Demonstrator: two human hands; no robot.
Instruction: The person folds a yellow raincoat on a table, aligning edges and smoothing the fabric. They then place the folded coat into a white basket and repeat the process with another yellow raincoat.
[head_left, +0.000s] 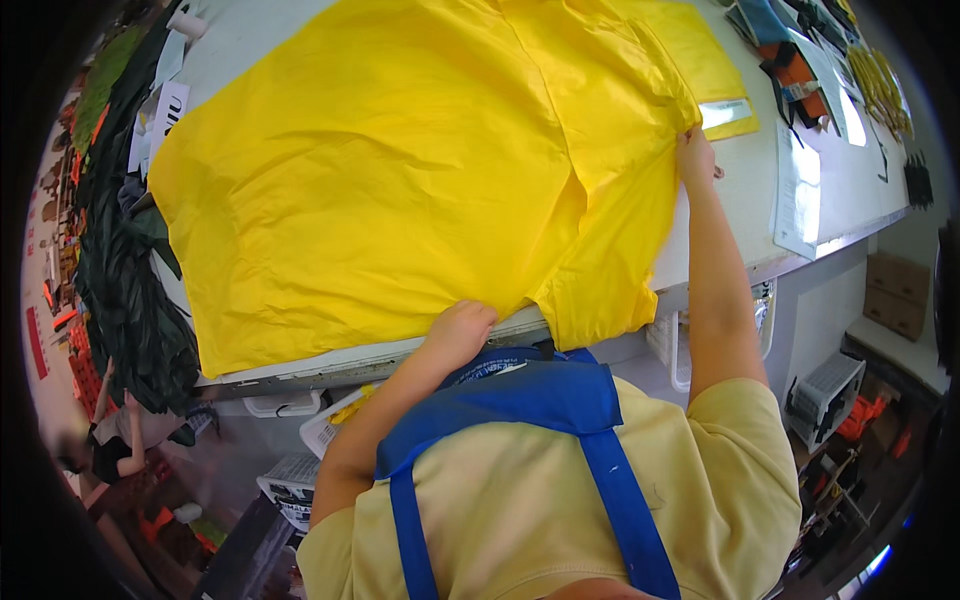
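The cloth (380,190) is spread across the white table (735,215), mostly ahead of the left hand (463,332) and to the left of the right hand (699,160). The hands are held well apart. The cloth's right edge is pinched by the right hand, and creases are drawn toward that grip. The left hand is rested, fingers curled, at the near edge; whether fabric is clamped in it cannot be told. Between the hands, a loose flap is hung over the table's near edge.

The cloth is bright yellow, broad and flat on the left, more bunched and folded on the right. It is crossed lengthwise by a long seam, beside which a narrow fold is opened. The material looks thin and smooth, with a faint sheen, and is marked by shallow wrinkles.

Beyond the right hand, a flat yellow piece with a pale label (724,112) is seen. To the far left, long dark strips (130,270) are heaped and draped over the table's side. A glossy sheet (797,190) is laid at the right.
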